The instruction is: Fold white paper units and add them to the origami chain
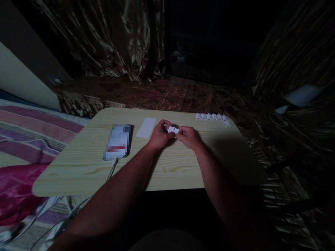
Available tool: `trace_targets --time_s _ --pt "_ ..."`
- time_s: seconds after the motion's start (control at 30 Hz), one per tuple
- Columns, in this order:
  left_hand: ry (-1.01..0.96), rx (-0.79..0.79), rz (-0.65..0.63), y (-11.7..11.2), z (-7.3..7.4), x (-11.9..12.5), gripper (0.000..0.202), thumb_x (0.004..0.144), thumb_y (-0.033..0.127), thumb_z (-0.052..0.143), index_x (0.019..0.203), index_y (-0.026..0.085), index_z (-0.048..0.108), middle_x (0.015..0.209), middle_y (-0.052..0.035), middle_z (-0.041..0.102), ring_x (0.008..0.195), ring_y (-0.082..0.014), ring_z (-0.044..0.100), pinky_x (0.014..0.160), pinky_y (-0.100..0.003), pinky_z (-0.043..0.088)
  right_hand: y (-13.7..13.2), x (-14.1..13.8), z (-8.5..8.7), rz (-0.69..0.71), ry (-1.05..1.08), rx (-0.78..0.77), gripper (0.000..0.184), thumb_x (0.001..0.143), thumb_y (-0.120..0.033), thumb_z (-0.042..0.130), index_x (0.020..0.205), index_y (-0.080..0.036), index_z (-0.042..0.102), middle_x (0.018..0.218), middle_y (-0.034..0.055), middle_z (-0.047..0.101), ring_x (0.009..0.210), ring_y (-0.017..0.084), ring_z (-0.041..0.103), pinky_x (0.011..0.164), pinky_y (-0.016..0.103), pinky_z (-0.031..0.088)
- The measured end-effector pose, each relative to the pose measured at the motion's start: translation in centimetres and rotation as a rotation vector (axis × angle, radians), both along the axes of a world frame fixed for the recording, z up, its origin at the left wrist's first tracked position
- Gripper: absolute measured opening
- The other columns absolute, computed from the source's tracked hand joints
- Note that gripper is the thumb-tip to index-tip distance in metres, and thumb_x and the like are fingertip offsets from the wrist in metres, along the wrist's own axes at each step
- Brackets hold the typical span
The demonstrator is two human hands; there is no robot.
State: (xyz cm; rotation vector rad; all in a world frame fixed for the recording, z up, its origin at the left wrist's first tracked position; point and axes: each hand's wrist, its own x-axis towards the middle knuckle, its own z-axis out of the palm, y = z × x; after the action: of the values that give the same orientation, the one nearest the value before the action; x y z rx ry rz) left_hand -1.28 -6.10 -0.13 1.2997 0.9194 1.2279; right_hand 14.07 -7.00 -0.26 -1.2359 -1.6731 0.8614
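Note:
Just above the middle of the wooden table [167,167], both hands hold a small piece of folded white paper [172,130] between them. My left hand [161,135] pinches its left side, the thumb in front and the fingers curled behind. On the opposite side, the fingertips of my right hand [187,136] grip the right end. Some of the paper's folds are hidden by the fingers. A flat stack of white paper strips [146,127] lies left of my left hand. Several small folded white paper pieces [208,116] form a row near the far right edge.
A phone [117,141] with a blurred-out screen lies on the table's left, its white cable [111,169] running off the front edge. Left of the table is a striped bedspread [31,129] with a pink cloth [21,188]. A white lamp [303,94] stands at the right.

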Motion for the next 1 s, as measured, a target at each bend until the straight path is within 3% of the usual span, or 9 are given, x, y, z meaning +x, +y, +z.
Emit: trace_targets --time_s 0.27,0.5,0.73,1.0 --pt "-0.086 -0.066 -0.002 0.05 -0.32 0.08 0.045 0.053 0.013 0.072 0.090 0.020 0.046 0.070 0.0046 0.058 0.055 -0.0094 0.054 0.053 -0.021 0.042 -0.13 0.03 -0.07 0.003 0.013 0.015 0.012 0.067 -0.024 0.057 0.059 -0.017 0.051 0.052 -0.0056 0.044 0.050 0.008 0.037 0.048 0.020 0.028" --pt "-0.075 -0.052 0.003 0.10 -0.25 0.15 0.045 0.057 0.019 0.074 0.097 0.018 0.052 0.076 0.0009 0.063 0.061 -0.0108 0.057 0.058 -0.022 0.043 0.52 0.05 -0.62 -0.043 0.109 0.015 0.014 0.067 -0.027 0.058 0.060 -0.017 0.051 0.054 -0.0044 0.049 0.051 0.008 0.042 0.049 0.021 0.031" --pt "0.041 -0.048 -0.023 0.03 -0.25 0.00 0.026 0.062 0.031 0.074 0.075 0.014 0.059 0.060 0.0022 0.057 0.047 -0.0066 0.044 0.047 -0.020 0.031 0.66 0.11 -0.42 -0.014 0.200 -0.037 0.011 0.066 -0.026 0.058 0.064 -0.018 0.050 0.052 -0.0053 0.050 0.050 0.008 0.044 0.049 0.020 0.032" --pt "0.012 -0.025 0.017 0.35 -0.74 -0.06 0.037 0.061 0.033 0.076 0.089 0.014 0.063 0.070 -0.0008 0.062 0.054 -0.0089 0.050 0.052 -0.021 0.036 0.46 0.22 -0.11 0.014 0.221 -0.096 0.008 0.064 -0.022 0.057 0.068 -0.015 0.058 0.051 -0.0056 0.050 0.047 0.008 0.041 0.046 0.020 0.029"
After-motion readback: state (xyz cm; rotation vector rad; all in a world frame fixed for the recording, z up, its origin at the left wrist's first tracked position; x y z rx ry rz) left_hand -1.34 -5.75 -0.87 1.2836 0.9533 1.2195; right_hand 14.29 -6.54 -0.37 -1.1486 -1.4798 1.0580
